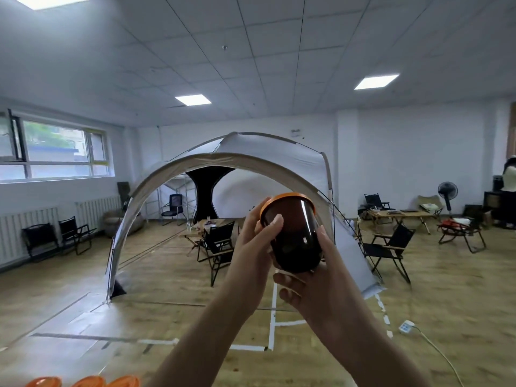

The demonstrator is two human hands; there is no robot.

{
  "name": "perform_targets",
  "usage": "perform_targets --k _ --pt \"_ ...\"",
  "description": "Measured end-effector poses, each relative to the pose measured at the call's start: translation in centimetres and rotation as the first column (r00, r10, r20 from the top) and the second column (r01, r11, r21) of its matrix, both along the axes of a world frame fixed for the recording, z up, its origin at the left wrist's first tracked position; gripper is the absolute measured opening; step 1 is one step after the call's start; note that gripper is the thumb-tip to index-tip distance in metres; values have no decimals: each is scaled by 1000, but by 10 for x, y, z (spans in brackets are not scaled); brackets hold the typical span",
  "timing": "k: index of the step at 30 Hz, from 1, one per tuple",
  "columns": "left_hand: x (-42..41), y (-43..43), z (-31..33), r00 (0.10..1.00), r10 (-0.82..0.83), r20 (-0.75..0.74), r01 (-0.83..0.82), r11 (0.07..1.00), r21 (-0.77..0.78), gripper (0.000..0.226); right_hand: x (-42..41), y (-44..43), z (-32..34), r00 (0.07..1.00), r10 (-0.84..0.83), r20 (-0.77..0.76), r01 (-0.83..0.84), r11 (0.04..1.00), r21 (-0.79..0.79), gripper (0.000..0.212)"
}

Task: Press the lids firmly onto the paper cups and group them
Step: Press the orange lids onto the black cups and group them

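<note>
Both hands hold one dark, glossy cup up in the air in front of the camera, well above the floor. It is tilted so that its top leans up and to the left. An orange lid sits on its rim; whether it is pressed fully home all the way round cannot be told from here. The left hand grips the upper part of the cup, with the thumb laid across the dark wall just under the lid and the fingers wrapped round the far side at the rim. The right hand carries the cup from below, its fingers curled under the base and its thumb lying up the right side of the wall. At the bottom left edge of the view three more orange lids show side by side, cut off by the frame, and what they lie on is out of sight. Behind the hands stands a pale dome tent on a wooden floor marked with white tape, with black folding chairs around it, a window on the left wall and a standing fan at the right.
</note>
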State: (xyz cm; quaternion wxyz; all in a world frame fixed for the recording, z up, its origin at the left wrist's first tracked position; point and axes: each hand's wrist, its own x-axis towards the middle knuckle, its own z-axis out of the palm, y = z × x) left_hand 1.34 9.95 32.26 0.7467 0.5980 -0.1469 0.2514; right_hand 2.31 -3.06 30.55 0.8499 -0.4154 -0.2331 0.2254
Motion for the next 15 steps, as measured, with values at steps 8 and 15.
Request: perform_targets --k 8,15 --pt "-12 -3 2 998 -1 59 -2 999 46 57 -13 0 1 996 -72 61 70 997 27 46" --pt "-14 -2 10 996 44 73 -47 998 41 45 -18 -2 3 1000 -1 -18 2 999 33 76"
